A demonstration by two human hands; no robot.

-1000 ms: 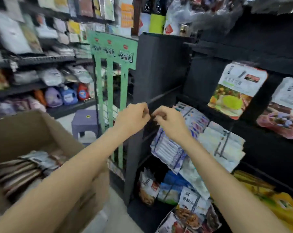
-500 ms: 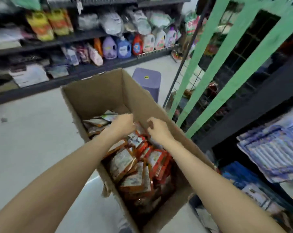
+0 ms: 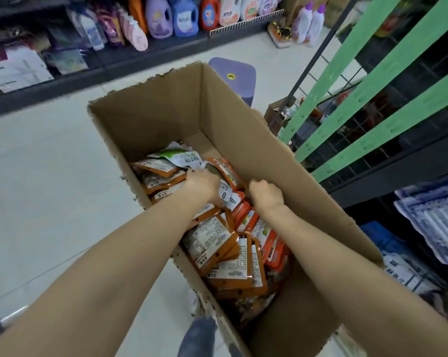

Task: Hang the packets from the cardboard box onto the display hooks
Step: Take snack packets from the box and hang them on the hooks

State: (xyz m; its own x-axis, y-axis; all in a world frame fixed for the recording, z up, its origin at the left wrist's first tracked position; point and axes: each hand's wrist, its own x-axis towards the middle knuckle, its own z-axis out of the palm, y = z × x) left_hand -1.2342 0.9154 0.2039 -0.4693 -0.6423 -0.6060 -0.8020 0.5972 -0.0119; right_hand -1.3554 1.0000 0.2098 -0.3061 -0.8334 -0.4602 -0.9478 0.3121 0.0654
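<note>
Reaching two hands (image 3: pixel 203 182) (image 3: pixel 265 194) into one cardboard box (image 3: pixel 166 109)

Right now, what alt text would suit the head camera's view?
Two bare hands, left and right, reach into an open brown cardboard box of orange-edged snack packets on a shop floor. A green metal display rack stands to the right.

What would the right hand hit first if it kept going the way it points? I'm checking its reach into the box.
Probably the orange packets right beneath it; the right hand points down into the cardboard box, though depth is hard to judge.
</note>
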